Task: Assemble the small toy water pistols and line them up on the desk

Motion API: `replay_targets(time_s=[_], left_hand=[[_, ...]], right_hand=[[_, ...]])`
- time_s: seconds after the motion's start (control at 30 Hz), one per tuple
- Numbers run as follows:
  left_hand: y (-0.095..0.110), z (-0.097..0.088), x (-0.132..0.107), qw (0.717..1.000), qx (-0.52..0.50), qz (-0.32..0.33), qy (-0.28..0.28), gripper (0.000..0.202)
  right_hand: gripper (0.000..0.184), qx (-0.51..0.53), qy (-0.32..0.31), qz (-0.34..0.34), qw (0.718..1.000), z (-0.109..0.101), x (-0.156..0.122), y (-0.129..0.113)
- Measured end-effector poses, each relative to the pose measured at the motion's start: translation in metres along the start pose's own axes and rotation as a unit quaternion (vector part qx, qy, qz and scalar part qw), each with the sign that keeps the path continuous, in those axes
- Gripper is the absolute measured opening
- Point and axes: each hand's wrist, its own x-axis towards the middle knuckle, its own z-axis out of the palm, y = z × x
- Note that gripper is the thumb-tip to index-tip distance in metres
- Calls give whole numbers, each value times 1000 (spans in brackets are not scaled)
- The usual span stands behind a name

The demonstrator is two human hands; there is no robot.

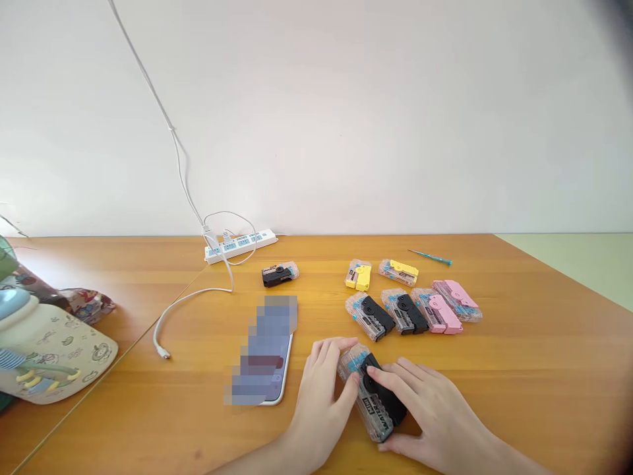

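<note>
A folded mini water gun point(374, 408), clear plastic with a black part and the letters "MINI WATER" on its side, lies tilted on the table between my hands. My left hand point(321, 392) grips its upper left end, with the thumb on its side and the index finger at the top. On the right, my right hand point(438, 402) has its index finger on the black part and its thumb at the lower end. Beyond my hands lie two more black water guns point(376, 318), two pink ones point(438, 313) and two yellow ones point(398, 272).
A phone point(267, 359), blurred out, lies left of my left hand. Another black water gun point(279, 274) sits behind it. Farther back are a white power strip point(242, 247) with a cable and a small teal screwdriver point(438, 259). A decorated cream bottle point(64, 353) stands at the left.
</note>
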Motion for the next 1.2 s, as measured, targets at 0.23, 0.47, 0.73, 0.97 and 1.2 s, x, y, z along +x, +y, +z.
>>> replay_targets(time_s=[0.23, 0.47, 0.73, 0.97, 1.2], left_hand=[[1, 1, -2, 998, 52, 42, -9, 36], [-3, 3, -5, 991, 81, 107, 25, 52], [-4, 2, -11, 970, 129, 205, 19, 56], [-12, 7, -8, 971, 112, 213, 6, 59], [-10, 6, -4, 979, 81, 181, -34, 47]], right_hand=[[72, -11, -55, 11, 998, 8, -3, 0], [54, -17, -40, 14, 999, 13, 9, 0], [37, -75, 0, 15, 997, 42, 59, 12], [46, -72, -20, 50, 996, 51, 74, 26], [45, -98, -36, 161, 981, 4, 93, 84]])
